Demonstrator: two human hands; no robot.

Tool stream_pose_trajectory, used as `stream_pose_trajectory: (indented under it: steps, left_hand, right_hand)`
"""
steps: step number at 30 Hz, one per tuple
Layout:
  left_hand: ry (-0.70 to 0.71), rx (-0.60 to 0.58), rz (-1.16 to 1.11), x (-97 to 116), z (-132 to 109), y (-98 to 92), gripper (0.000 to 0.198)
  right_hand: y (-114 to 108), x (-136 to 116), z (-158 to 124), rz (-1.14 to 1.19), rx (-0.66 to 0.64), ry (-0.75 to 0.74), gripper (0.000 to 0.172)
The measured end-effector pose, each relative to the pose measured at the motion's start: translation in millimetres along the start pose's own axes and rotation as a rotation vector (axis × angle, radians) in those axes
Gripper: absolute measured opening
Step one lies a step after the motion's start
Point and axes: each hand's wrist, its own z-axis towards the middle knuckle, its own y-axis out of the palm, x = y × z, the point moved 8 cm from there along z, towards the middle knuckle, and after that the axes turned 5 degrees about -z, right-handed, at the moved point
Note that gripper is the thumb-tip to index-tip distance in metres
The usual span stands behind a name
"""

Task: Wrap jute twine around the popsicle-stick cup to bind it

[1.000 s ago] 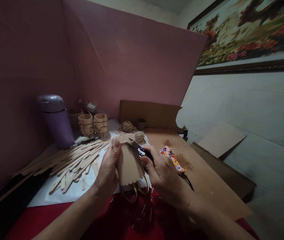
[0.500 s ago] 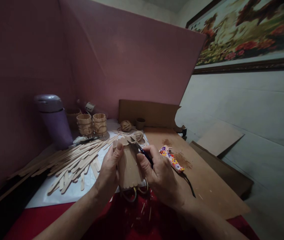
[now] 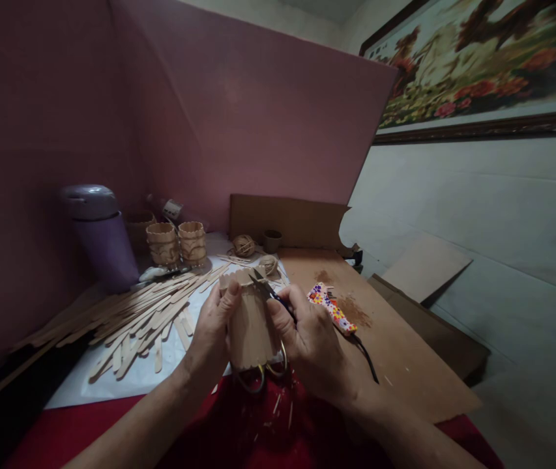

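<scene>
With the cup of wooden craft sticks [image 3: 253, 332] as the hub of the dial, the left hand [image 3: 216, 326] was wrapped round it at nine o'clock, the thumb pressed near the scalloped upper end. The right hand [image 3: 311, 332], at three, was curled closed round a dark-handled cutting tool [image 3: 285, 305], its blade aimed toward eleven and its tip over that same end; whether the tip touched the wood could not be told.

At six, two metallic loops [image 3: 278, 363] showed just below the cup's lower edge, over red cloth [image 3: 184, 430] strewn with thin slivers [image 3: 276, 404]. Loose flat craft sticks [image 3: 145, 319] fanned out at nine across a white sheet [image 3: 82, 384]. Between ten and eleven, two more scallop-rimmed wooden cups [image 3: 178, 246] stood upright side by side, and at ten, farther out, was a purple bottle [image 3: 106, 247] with a grey lid. One ball of twine [image 3: 244, 245] lay at twelve; another [image 3: 268, 264], nearer, lay slightly past it, with a small pot [image 3: 272, 241] behind. A flower-patterned glue gun [image 3: 330, 309] rested just short of three on a brown board [image 3: 414, 371], its black cord [image 3: 368, 358] trailing toward four.
</scene>
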Motion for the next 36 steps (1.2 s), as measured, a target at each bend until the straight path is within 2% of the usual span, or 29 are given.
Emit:
stream_pose_trajectory:
  steps: [22,26,28,30,32,34,36]
  left_hand:
    - [-0.018,0.000,-0.006,-3.9,-0.2,-0.5,0.054]
    - [-0.057,0.011,-0.057,-6.1,0.3,-0.8,0.055]
    - [-0.099,0.005,-0.085,-7.5,0.3,0.8,0.053]
    - [-0.146,0.002,-0.104,-8.6,-0.4,2.7,0.049]
    - [-0.175,0.006,-0.120,-8.4,-1.6,4.1,0.046]
    - [-0.184,0.006,-0.137,-7.1,-3.0,5.9,0.043]
    - [-0.194,0.004,-0.152,-6.5,-4.3,7.4,0.038]
  right_hand:
    - [8.5,1.2,-7.6,0.129,-0.010,0.038,0.033]
    - [6.5,1.9,-9.6,0.170,0.019,0.032,0.033]
    - [-0.7,4.6,-6.3,0.181,0.078,0.030,0.034]
    - [-9.0,14.7,0.7,0.115,0.145,0.096,0.037]
    - [-11.0,29.6,10.9,-0.053,0.141,0.203,0.040]
    - [-2.2,43.8,22.7,-0.295,0.032,0.267,0.036]
    - [13.5,53.1,33.8,-0.477,-0.092,0.233,0.033]
